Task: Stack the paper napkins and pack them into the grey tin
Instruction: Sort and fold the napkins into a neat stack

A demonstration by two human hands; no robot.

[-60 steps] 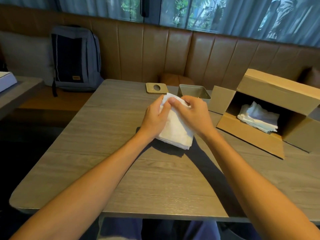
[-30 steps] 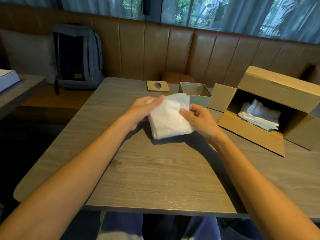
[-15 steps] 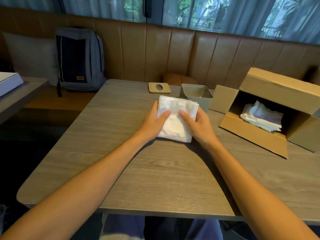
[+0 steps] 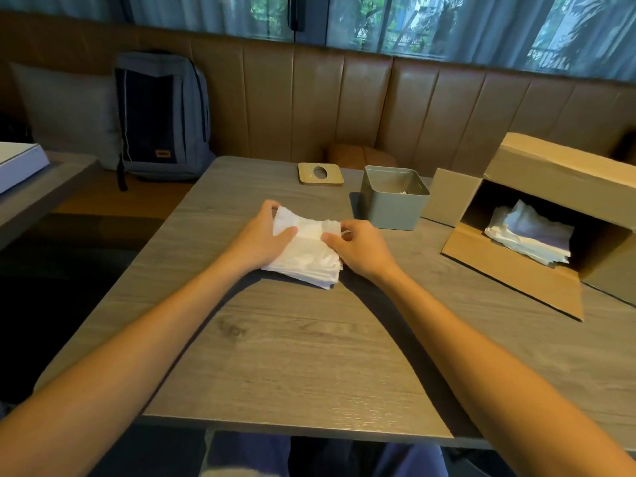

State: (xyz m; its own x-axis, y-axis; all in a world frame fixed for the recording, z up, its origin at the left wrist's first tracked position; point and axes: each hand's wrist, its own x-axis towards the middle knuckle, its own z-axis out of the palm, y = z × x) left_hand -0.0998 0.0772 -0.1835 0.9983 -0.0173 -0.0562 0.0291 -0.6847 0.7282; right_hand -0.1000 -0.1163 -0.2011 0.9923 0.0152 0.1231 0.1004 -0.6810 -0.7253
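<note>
A stack of white paper napkins (image 4: 304, 254) lies flat on the wooden table (image 4: 292, 356), in its middle. My left hand (image 4: 263, 237) grips the stack's left side, thumb on top. My right hand (image 4: 361, 247) grips its right side, thumb pressing the top sheet. The grey tin (image 4: 394, 197) stands open just beyond and to the right of the stack, with a bit of white paper showing inside. Its wooden lid (image 4: 320, 173) with an oval hole lies flat to the tin's left.
A cardboard box (image 4: 550, 215) lies on its side at the right, its flap down on the table, with more napkins (image 4: 530, 235) inside. A backpack (image 4: 161, 115) and a cushion rest on the bench behind. Another table edge shows at far left.
The stack was held up and turned between my hands; now it lies flat on the table, with both hands gripping its sides and squaring it.
</note>
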